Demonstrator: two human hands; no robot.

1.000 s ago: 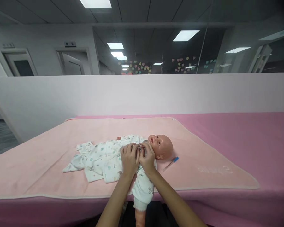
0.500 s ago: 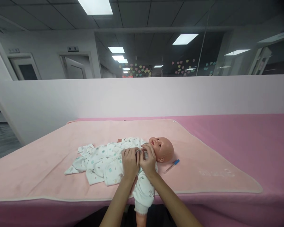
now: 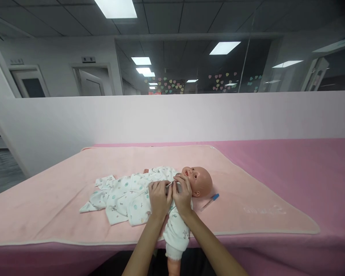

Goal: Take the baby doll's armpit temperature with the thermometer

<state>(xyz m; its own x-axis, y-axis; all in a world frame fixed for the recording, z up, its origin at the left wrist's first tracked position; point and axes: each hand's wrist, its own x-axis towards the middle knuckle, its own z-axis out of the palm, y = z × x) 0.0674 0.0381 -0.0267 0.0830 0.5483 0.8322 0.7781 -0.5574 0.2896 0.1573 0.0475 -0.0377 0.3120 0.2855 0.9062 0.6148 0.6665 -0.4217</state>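
Observation:
A baby doll [image 3: 200, 180] lies on its back, head to the right, dressed in white printed baby clothes [image 3: 136, 195]. My left hand [image 3: 160, 196] and my right hand [image 3: 182, 193] are close together over its upper chest, just below the chin. The fingers of both are bent and pinched on a thin white tie [image 3: 170, 184] of the clothes; its ends are hidden by my fingers. One doll arm, in a white sleeve [image 3: 176, 232], reaches toward me between my forearms and past the table edge.
Beside the doll's head is a clear thin stick with a blue cap, perhaps a thermometer or pen [image 3: 210, 201]. A peach blanket [image 3: 247, 195] lies under everything, over a pink table cover [image 3: 304, 168]. A low white wall [image 3: 189, 117] stands behind.
Both hands stay at the doll's chest with small finger movements. The white loop seen earlier between the fingers now looks like a thin strip pulled between them.

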